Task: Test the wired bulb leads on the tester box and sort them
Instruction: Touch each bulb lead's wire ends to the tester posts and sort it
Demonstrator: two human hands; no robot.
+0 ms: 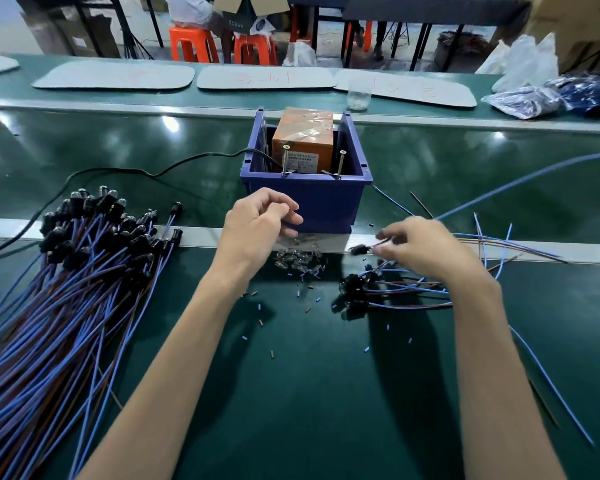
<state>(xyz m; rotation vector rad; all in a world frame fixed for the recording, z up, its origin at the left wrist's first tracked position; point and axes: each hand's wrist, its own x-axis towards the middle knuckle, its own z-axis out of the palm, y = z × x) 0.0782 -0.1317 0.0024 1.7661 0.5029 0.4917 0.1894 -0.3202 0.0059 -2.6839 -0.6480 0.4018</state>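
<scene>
Just before the blue plastic bin (pixel 305 202) holding the orange taped tester box (pixel 302 140), the right hand (pixel 426 247) pinches a black-socketed wired bulb lead (pixel 361 250), the left hand (pixel 257 230) curls, holding what I cannot tell, and a big bundle of blue-and-brown leads (pixel 66 289) lies to the bin's left

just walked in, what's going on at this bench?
A person is working through wired bulb leads. The right hand pinches one lead near its black socket, just in front of the blue bin holding the orange tester box. The left hand hovers with curled fingers over a heap of loose glass bulbs; whether it holds one is unclear. A big bundle of leads lies at the left, a small pile near the right hand.
</scene>
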